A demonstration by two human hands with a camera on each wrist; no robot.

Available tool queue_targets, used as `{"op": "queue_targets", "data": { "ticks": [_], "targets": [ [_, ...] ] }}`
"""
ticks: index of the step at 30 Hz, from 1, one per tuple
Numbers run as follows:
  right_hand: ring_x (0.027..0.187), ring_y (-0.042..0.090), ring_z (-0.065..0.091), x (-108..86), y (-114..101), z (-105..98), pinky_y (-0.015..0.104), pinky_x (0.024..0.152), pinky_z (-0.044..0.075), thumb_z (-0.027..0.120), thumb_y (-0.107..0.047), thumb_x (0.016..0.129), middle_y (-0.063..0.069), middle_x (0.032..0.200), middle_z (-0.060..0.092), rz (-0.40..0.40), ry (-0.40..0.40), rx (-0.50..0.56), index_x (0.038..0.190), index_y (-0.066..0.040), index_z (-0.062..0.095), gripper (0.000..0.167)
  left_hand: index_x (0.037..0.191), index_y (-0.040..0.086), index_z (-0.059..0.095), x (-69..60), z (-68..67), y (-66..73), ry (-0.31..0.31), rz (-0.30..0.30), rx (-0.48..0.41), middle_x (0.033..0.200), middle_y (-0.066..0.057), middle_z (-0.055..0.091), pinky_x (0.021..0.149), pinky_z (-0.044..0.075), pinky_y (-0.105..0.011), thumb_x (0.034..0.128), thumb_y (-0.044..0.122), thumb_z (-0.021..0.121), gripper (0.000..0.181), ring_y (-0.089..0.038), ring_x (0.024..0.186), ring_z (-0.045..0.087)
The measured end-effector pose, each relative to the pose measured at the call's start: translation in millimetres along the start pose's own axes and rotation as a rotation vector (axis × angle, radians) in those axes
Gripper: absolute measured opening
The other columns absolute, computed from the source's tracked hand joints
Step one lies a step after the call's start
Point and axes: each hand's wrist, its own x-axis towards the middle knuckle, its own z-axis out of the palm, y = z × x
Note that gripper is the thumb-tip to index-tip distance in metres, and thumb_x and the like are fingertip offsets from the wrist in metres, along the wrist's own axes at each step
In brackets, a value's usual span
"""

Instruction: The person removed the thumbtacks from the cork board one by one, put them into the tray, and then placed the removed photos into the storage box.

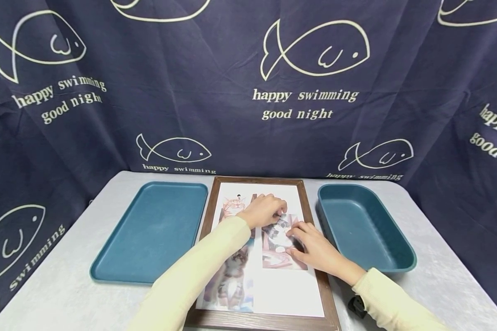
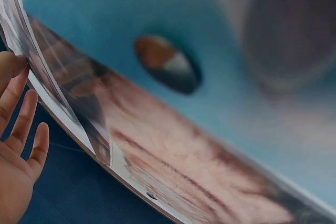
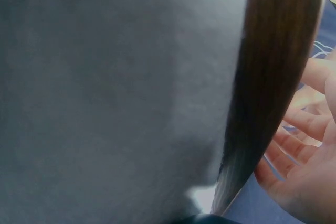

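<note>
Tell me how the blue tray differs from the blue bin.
The tray is flat with a low rim; the bin is deep with tall walls. The tray's corners turn fairly tightly, while the bin's are broadly rounded. The tray lies left of the wooden frame, the bin right of it. Both are a similar blue and oblong.

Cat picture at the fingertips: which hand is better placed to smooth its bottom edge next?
Probably the right hand: it lies over the picture's right side, nearer that edge; the left hand is up at the top.

Two hands (image 1: 265,210) (image 1: 318,248), one frame (image 1: 265,320), one tray (image 1: 153,232), one bin (image 1: 362,225).
</note>
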Motion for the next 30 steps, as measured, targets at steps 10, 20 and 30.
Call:
{"op": "queue_targets", "data": {
  "ticks": [10,20,30],
  "targets": [
    [0.100,0.020,0.050,-0.4,-0.1,-1.1,0.039,0.083,0.044,0.070,-0.023,0.078,0.006,0.112,0.055,0.005,-0.002,0.006,0.103,-0.008,0.062,0.030,0.100,0.023,0.062,6.0,1.1,-2.8,-0.029,0.023,-0.010,0.090,0.015,0.062,0.078,0.042,-0.028,0.0819,0.018,0.066,0.019,-0.005,0.088,0.054],
    [0.100,0.020,0.051,-0.7,-1.2,-1.5,0.040,0.082,0.044,0.070,-0.021,0.077,0.007,0.111,0.056,-0.011,0.016,-0.003,0.102,-0.008,0.062,0.030,0.100,0.024,0.063,4.6,-1.9,0.6,-0.043,0.030,0.026,0.092,0.014,0.062,0.082,0.041,-0.029,0.0838,0.018,0.063,0.017,-0.008,0.093,0.053],
    [0.100,0.021,0.051,0.5,-1.2,0.0,0.040,0.082,0.044,0.070,-0.020,0.077,0.008,0.112,0.055,-0.007,0.005,-0.008,0.102,-0.008,0.062,0.029,0.100,0.025,0.066,6.5,-1.3,0.9,-0.051,0.040,0.064,0.089,0.012,0.061,0.081,0.041,-0.030,0.0822,0.016,0.063,0.020,-0.010,0.091,0.053]
  ]
}}
